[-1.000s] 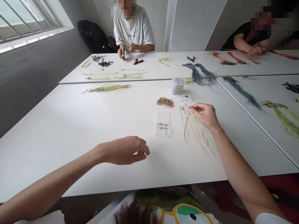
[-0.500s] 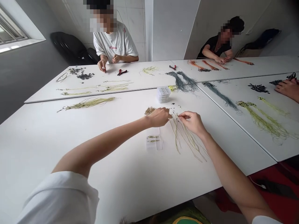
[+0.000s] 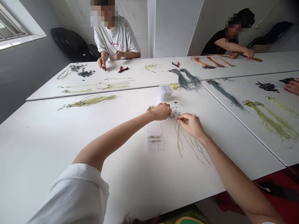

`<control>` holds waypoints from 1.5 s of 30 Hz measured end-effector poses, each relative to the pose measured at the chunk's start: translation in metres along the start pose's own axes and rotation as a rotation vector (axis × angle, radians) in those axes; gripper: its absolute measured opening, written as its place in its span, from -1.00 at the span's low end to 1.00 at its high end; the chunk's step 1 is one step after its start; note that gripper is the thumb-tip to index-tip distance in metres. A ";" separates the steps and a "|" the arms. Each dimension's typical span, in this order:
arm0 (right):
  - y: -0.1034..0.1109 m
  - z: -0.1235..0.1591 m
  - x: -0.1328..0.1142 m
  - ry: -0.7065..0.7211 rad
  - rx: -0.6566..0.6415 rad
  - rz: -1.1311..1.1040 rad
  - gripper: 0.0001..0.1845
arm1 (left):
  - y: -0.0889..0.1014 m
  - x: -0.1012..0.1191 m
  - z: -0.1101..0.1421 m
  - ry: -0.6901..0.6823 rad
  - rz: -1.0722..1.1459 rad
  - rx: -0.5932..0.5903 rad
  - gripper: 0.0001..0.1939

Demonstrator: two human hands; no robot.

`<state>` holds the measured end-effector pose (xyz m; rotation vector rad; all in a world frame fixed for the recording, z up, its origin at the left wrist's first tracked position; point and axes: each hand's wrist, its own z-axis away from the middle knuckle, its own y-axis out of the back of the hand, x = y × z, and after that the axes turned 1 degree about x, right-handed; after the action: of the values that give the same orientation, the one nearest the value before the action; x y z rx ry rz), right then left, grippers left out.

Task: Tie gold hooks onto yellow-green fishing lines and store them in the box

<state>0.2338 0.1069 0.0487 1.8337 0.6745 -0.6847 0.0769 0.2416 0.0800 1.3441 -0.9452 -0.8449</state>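
My left hand (image 3: 161, 111) reaches across the white table (image 3: 70, 137), its fingers curled together at the top of a row of thin yellow-green cords (image 3: 184, 140) that end in small dark hooks. My right hand (image 3: 191, 125) rests on the same cords, its fingertips pinched at their hooked ends. What each pinch holds is too small to name. A small heap of brass-coloured pieces (image 3: 150, 108) lies just behind my left hand. A clear flat box (image 3: 155, 140) with two cords in it lies below my left wrist.
A stack of clear boxes (image 3: 165, 92) stands beyond my hands. Bundles of green (image 3: 90, 101), grey (image 3: 185, 79) and orange (image 3: 205, 63) cords lie over the joined tables. Red pliers (image 3: 123, 69) lie at the far side. Two people sit opposite; another person's hand (image 3: 292, 86) is at the right edge.
My left hand has left the near part of the table and reached forward to the hooked cord ends beside my right hand. The view has swung to the right and up.
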 end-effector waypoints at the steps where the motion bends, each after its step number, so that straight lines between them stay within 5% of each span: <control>1: -0.003 0.001 -0.001 0.005 -0.009 0.001 -0.86 | -0.001 0.000 0.000 0.004 0.003 0.003 -0.75; 14: -0.016 0.001 0.000 0.020 -0.005 0.029 -0.84 | -0.002 -0.002 0.001 0.011 0.033 0.062 -0.73; 25: 0.020 -0.009 0.011 -0.028 0.197 0.095 -0.82 | -0.004 0.005 0.006 -0.049 -0.020 0.040 -0.79; 35: -0.033 0.002 -0.004 0.113 0.011 0.312 -0.88 | -0.005 0.014 0.029 -0.053 0.042 0.068 -0.78; 45: -0.043 -0.002 -0.012 0.162 0.009 0.527 -0.78 | -0.011 0.011 0.036 -0.016 0.202 0.134 -0.78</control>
<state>0.1951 0.1211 0.0314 1.9754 0.2641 -0.1936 0.0489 0.2162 0.0694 1.3304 -1.1457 -0.6486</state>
